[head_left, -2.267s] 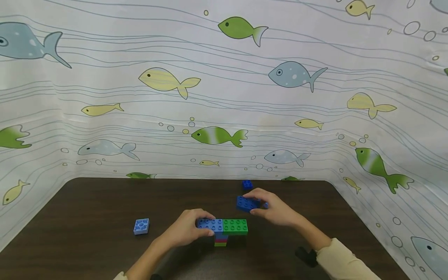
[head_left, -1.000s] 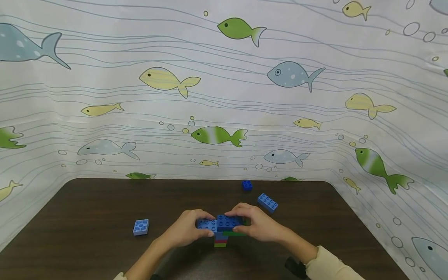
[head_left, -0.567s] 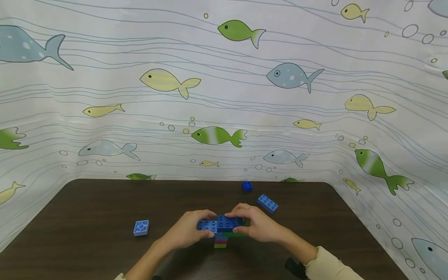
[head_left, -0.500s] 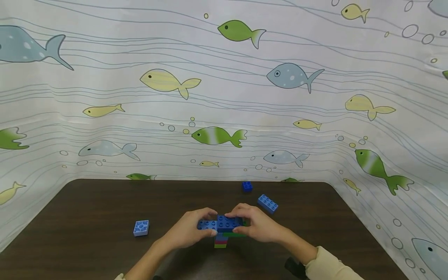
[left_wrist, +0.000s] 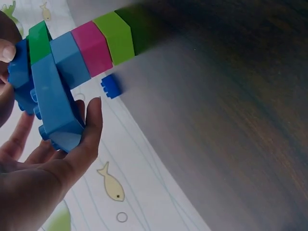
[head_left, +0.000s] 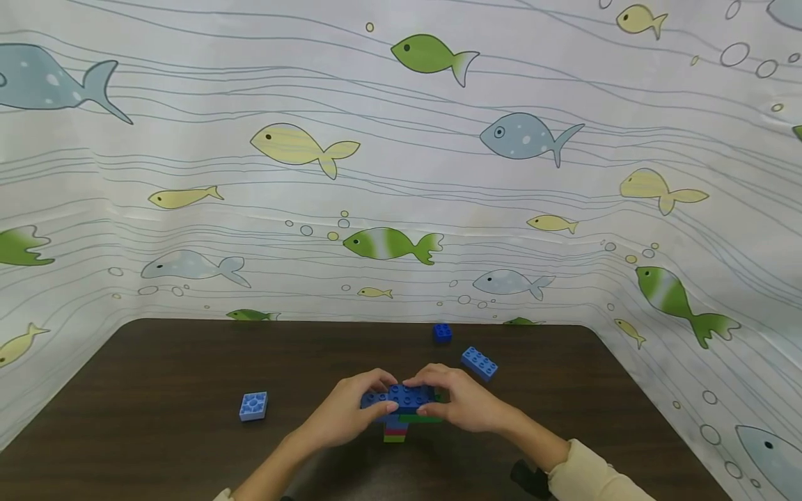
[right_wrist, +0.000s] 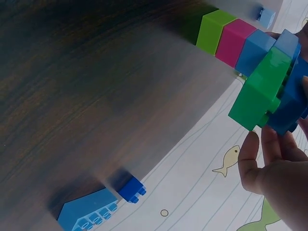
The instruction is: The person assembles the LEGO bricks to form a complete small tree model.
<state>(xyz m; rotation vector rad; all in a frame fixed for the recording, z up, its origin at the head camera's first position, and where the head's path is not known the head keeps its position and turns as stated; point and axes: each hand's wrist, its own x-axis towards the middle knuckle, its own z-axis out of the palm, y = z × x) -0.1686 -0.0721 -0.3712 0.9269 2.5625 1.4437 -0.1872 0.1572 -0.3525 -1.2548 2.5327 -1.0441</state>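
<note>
Currently left hand (head_left: 347,409) — grip round light-blue brick (left_wrist: 55,103) jutting left of tower (head_left: 395,433); right hand (head_left: 465,400) — grip pinching dark-blue brick (head_left: 411,399) atop tower; square brick (head_left: 253,406) on tabletop (head_left: 175,376), left of tower.

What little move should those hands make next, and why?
Probably press the dark blue brick straight down with the right hand. It lies across the light blue brick and the green brick, and studs seem to show beneath it in the right wrist view, so it may not be fully seated. The left hand grips the light blue brick, which should help.
</note>
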